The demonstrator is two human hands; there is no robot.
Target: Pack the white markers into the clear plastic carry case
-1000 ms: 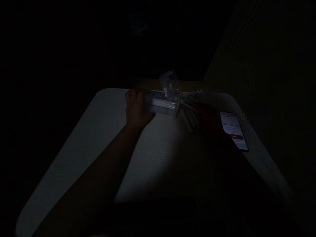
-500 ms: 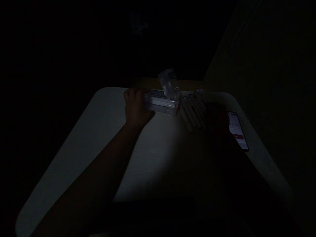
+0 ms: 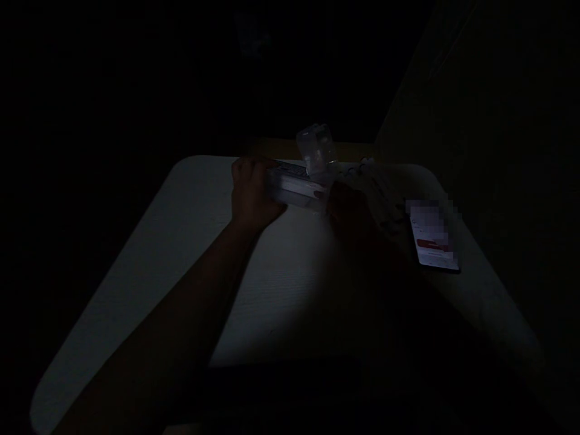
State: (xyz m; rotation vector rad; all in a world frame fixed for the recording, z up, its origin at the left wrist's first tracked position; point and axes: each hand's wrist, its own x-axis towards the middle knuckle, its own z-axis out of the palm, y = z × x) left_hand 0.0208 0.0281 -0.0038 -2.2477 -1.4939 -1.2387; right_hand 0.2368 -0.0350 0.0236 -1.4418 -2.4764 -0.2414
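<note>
The scene is very dark. My left hand (image 3: 251, 196) is wrapped round the left end of a clear plastic case (image 3: 296, 186) that lies on its side at the far middle of the white table (image 3: 190, 241). The case's clear lid (image 3: 317, 151) stands open above its right end. My right hand (image 3: 351, 211) is a dark shape right at the case's open right end; its fingers cannot be made out. Several pale marker pens (image 3: 380, 196) lie side by side just right of it.
A lit phone (image 3: 432, 238) lies face up near the table's right edge. The table's rounded far corners and both side edges are visible; beyond them is darkness. A dark object lies along the near edge.
My right hand has moved left from beside the phone to the open end of the case, now covering part of the pens. The left hand has kept its hold on the case.
</note>
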